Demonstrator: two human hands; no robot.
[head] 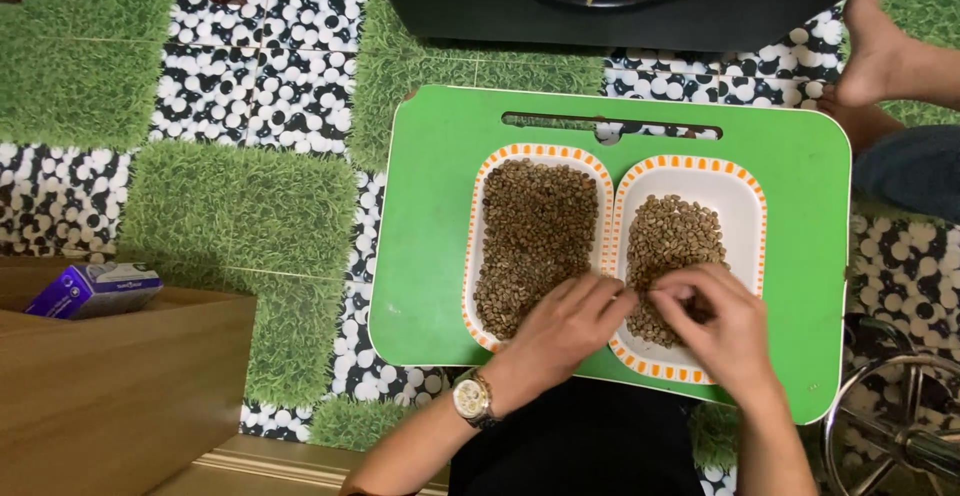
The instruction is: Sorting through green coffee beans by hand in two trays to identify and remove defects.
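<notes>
Two white oblong trays with orange-dashed rims sit side by side on a green lap table. The left tray is full of dark brownish-green beans. The right tray holds a smaller heap of paler beans. My left hand, with a wristwatch on its wrist, reaches across the near end of the left tray, fingertips at the rim between the trays. My right hand rests over the near end of the right tray, fingers curled into the pale beans. Whether either hand pinches a bean is hidden.
A black machine stands beyond the table. Another person's bare foot and knee are at the right. A wooden box with a purple packet on it is at left, a metal stand at lower right.
</notes>
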